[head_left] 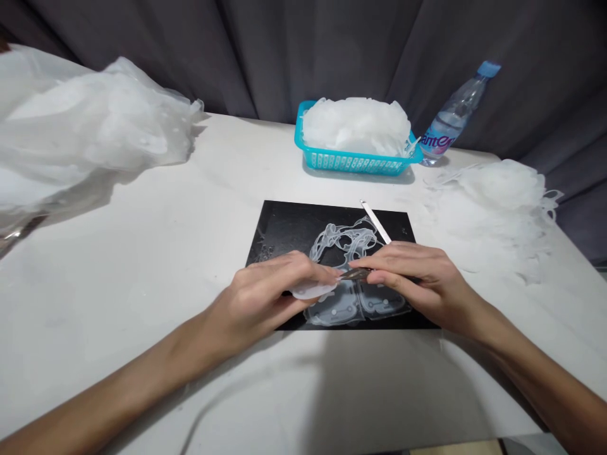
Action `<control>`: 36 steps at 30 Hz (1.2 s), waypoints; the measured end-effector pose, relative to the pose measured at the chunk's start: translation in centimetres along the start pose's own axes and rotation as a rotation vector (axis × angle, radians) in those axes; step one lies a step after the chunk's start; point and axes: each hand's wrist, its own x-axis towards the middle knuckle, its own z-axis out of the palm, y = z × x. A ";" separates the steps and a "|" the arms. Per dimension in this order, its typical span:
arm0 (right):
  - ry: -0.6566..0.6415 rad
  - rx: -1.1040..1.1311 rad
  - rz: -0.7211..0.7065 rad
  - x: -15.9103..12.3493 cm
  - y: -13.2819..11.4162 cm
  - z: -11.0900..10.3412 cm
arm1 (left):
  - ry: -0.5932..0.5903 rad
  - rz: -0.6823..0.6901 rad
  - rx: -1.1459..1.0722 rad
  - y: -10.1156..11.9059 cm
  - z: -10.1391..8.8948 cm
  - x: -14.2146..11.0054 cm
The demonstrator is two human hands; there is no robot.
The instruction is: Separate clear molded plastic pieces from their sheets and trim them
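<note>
My left hand [270, 291] is closed in a pinch on a small translucent silicone piece [313, 291] over the black mat [284, 230]. My right hand [408, 272] is closed around a thin metal blade tool [355, 274], its tip touching that piece. Under both hands lies a clear silicone sheet of moulded parts [351, 309]. Behind the fingers a tangle of trimmed silicone strips [341, 240] rests on the mat. A slim white stick [374, 220] lies across the mat's far right corner.
A teal basket [351, 163] heaped with translucent pieces stands at the back, a water bottle [453, 117] to its right. A pile of trimmed scraps [497, 189] lies at right. A big clear plastic bag [85, 133] fills the left. Dark curtain behind the white table [142, 253].
</note>
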 end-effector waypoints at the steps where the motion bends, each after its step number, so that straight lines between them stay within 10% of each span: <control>1: -0.002 -0.009 -0.004 0.0 0.0 0.0 | 0.001 0.027 0.009 -0.1 0.0 0.0; 36: -0.014 -0.059 -0.025 -0.2 -0.3 0.4 | 0.065 0.199 0.061 -0.5 0.6 0.4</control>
